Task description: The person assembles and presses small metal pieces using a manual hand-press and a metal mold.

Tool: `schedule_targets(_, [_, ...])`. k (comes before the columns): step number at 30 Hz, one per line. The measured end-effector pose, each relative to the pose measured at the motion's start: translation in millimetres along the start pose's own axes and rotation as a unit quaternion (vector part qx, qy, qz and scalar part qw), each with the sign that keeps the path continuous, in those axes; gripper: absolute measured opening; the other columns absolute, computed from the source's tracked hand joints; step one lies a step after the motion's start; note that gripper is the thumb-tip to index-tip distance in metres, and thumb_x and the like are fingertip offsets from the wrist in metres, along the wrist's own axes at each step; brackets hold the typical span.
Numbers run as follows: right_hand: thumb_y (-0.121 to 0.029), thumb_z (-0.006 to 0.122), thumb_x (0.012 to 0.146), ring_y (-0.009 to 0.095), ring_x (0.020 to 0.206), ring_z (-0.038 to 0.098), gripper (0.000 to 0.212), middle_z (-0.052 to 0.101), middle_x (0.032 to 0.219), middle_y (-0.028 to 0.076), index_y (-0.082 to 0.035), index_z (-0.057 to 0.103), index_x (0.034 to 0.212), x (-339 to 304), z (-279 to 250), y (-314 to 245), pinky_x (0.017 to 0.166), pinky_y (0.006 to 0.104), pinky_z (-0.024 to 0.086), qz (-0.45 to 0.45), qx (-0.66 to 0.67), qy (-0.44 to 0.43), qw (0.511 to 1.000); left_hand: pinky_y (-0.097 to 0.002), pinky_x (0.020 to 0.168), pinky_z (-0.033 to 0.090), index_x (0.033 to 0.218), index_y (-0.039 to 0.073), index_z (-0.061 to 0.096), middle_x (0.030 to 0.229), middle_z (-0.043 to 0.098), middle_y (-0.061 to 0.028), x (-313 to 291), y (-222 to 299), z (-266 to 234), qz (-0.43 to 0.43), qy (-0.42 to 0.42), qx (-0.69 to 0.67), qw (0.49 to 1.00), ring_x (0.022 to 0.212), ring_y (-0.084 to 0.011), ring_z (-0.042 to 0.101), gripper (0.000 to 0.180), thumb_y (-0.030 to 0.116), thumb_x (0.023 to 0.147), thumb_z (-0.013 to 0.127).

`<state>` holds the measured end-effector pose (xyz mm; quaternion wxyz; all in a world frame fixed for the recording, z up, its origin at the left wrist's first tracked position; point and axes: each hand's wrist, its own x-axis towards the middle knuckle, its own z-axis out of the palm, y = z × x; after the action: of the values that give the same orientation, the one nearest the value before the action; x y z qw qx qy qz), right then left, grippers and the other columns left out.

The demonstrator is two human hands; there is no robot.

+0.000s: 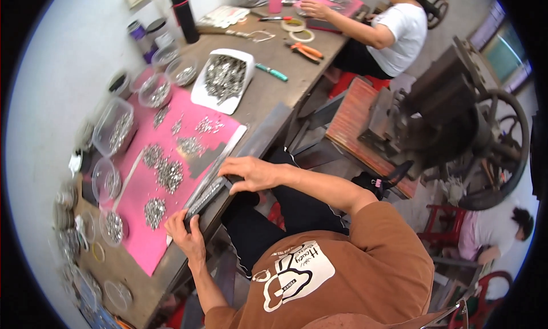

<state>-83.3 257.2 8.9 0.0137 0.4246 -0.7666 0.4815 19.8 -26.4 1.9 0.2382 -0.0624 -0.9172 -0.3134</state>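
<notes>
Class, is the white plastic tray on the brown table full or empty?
The tray is mostly full: small silvery metal pieces heap inside, leaving its lip bare.

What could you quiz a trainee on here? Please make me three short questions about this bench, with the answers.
1. Pick one: the mat under the heaps of small silvery pieces is (a) green, (b) pink or (c) blue.
2. True or false: the white tray holds rolls of tape.
3. What do the left hand and the right hand hold between them?

Key:
1. (b) pink.
2. False; it is heaped with small silvery pieces.
3. A narrow dark bar.
</notes>
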Motion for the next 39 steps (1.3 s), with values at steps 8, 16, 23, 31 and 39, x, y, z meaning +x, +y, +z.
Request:
schedule_targets(8, [-0.017,0.083,0.081,0.024,0.092,0.063,0.045,0.061,0.105,0.012,0.001,0.062,0.116,-104.1,-96.1,-70.3,0.083,0.0348,0.054,0.085,-0.110,0.188,0.972,-0.0390,0.090,0.048,0.111,0.002,0.065,0.107,0.063,-0.0146,77.7,99.0,79.5,0.109,-0.106,-0.265,0.952,0.100,-0.0317,0.061,0.025,0.003,0.087,0.070])
schedule_targets(16, [-0.009,0.086,0.073,0.021,0.084,0.061,0.043,0.060,0.097,0.010,-0.001,0.062,0.107,-260.9,-166.5,-137.0,0.077,0.0315,0.051,0.288,-0.273,0.402,0.825,-0.0289,0.085,0.049,0.134,0.004,0.057,0.108,0.065,-0.0050,103.0,277.7,253.8,0.105,-0.388,-0.513,0.758,0.096,-0.0134,0.061,0.041,0.005,0.095,0.066])
schedule_targets(23, [-0.012,0.091,0.069,0.016,0.073,0.058,0.044,0.057,0.088,0.007,-0.003,0.061,0.099,-308.6,-157.4,-129.8,0.068,0.0301,0.050,0.369,-0.317,0.497,0.719,-0.0294,0.111,0.040,0.147,0.004,0.051,0.140,0.061,-0.0091,88.7,375.8,331.5,0.047,-0.504,-0.574,0.643,0.126,-0.0173,0.056,0.046,0.004,0.102,0.052])
schedule_targets(31, [-0.025,0.096,0.065,0.026,0.064,0.054,0.050,0.056,0.072,0.007,-0.007,0.053,0.083,-278.1,-156.3,-88.6,0.062,0.0386,0.045,0.320,-0.396,0.486,0.710,-0.0348,0.115,0.036,0.148,0.001,0.049,0.147,0.056,-0.0169,79.8,402.0,372.7,0.152,-0.465,-0.521,0.699,0.139,-0.0263,0.051,0.046,0.009,0.103,0.050])
schedule_targets(39, [-0.001,0.072,0.086,0.031,0.102,0.066,0.022,0.068,0.113,0.017,-0.001,0.067,0.108,-296.9,-176.1,-230.3,0.089,0.0413,0.054,0.176,-0.654,0.427,0.599,-0.0411,0.123,0.023,0.156,0.003,0.039,0.158,0.044,-0.0167,86.9,362.5,334.5,0.148,-0.536,-0.510,0.657,0.149,-0.0300,0.038,0.071,0.041,0.100,0.062])
